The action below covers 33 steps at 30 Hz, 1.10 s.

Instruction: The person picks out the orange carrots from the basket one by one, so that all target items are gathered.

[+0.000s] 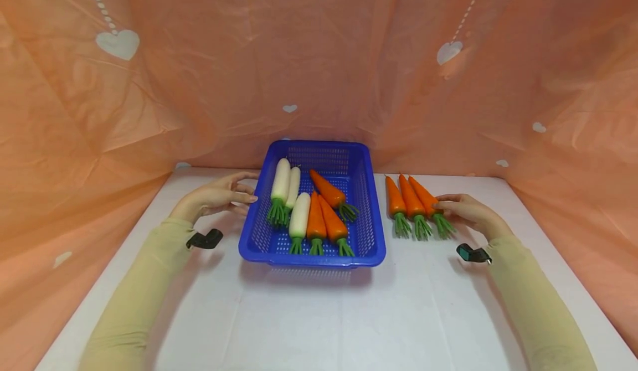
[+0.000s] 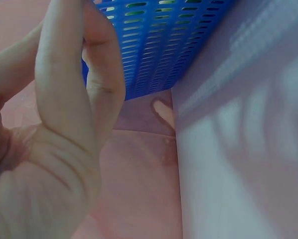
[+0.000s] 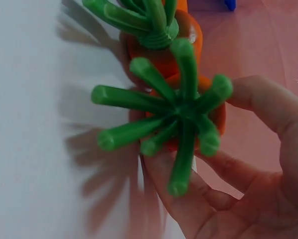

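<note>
A blue plastic basket [image 1: 311,259] stands in the middle of the table, holding three white radishes [image 1: 299,216] and three carrots [image 1: 326,188], all with green stalks. At its left side my left hand [image 1: 219,196] has its fingertips right at the rim; in the left wrist view its fingers [image 2: 64,64] overlap the slotted wall. Three more carrots [image 1: 412,196] lie side by side to the right of the basket. My right hand [image 1: 468,213] holds the rightmost carrot [image 3: 216,112] near its stalks, thumb on one side and fingers on the other. The stalks hide part of this grip.
A white table [image 1: 339,326] lies under everything. Orange cloth [image 1: 319,55] with white hearts hangs behind it and along both sides. A small black device [image 1: 205,240] is worn at the left wrist, another [image 1: 472,253] at the right.
</note>
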Each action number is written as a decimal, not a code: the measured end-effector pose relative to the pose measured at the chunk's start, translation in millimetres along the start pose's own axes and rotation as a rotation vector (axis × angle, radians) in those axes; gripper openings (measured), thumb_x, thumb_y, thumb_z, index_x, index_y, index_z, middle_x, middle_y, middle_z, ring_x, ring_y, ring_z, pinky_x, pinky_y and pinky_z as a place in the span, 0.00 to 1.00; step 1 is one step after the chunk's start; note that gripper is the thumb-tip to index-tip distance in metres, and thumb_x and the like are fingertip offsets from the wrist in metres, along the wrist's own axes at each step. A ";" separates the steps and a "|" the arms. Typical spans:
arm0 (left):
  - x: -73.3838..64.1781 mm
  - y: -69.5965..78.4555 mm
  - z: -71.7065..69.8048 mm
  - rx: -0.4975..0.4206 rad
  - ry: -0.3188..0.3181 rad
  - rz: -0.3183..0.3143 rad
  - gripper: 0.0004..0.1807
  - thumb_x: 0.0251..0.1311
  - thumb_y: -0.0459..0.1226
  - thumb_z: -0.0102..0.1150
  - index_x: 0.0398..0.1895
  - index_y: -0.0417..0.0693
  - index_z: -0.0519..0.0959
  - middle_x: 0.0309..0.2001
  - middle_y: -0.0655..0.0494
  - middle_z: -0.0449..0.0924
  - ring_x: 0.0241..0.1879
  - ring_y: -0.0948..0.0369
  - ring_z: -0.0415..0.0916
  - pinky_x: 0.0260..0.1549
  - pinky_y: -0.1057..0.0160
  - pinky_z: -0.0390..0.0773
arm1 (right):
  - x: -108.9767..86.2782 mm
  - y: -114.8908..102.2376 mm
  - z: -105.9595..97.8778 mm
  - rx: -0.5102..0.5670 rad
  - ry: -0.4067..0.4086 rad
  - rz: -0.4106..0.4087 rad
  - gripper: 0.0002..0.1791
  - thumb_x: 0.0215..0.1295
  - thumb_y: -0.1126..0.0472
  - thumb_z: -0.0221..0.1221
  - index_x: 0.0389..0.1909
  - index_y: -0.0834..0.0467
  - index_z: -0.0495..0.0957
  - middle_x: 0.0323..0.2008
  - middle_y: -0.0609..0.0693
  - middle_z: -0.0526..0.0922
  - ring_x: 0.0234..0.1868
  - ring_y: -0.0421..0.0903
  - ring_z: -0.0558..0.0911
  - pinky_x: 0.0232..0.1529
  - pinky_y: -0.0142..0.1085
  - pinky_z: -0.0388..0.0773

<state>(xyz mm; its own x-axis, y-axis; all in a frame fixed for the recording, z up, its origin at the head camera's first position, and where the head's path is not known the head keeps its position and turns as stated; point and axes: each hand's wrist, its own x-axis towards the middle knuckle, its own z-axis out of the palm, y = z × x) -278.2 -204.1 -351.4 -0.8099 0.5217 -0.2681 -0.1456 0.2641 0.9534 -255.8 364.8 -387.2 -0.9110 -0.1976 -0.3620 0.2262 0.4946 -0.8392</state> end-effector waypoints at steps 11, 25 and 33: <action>1.1 -0.6 -0.5 0.000 -0.012 -0.004 0.40 0.64 0.27 0.54 0.74 0.45 0.46 0.49 0.41 0.71 0.43 0.50 0.76 0.44 0.48 0.80 | -1.9 4.3 -0.8 0.001 0.016 -0.031 0.32 0.72 0.53 0.52 0.65 0.73 0.60 0.42 0.46 0.79 0.38 0.38 0.77 0.47 0.30 0.77; 1.5 0.4 -1.6 0.005 -0.028 0.005 0.40 0.65 0.28 0.55 0.74 0.44 0.45 0.50 0.40 0.69 0.44 0.52 0.75 0.46 0.47 0.79 | -9.5 -7.7 -17.5 -0.053 -0.016 -0.068 0.34 0.76 0.50 0.44 0.67 0.75 0.54 0.58 0.69 0.70 0.52 0.55 0.78 0.56 0.44 0.74; 0.8 0.3 -1.6 -0.004 -0.034 0.003 0.40 0.65 0.27 0.55 0.74 0.43 0.45 0.50 0.39 0.69 0.45 0.51 0.75 0.46 0.48 0.79 | -18.3 -58.6 -28.2 -0.039 -0.008 -0.141 0.35 0.75 0.48 0.44 0.69 0.71 0.52 0.53 0.57 0.75 0.47 0.40 0.80 0.55 0.42 0.75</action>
<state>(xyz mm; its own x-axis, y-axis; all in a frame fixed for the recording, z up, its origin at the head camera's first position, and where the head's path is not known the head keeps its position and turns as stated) -279.8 -204.9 -351.2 -0.7904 0.5499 -0.2700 -0.1457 0.2593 0.9547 -262.1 363.3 -319.9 -0.9300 -0.2738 -0.2451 0.0827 0.4939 -0.8656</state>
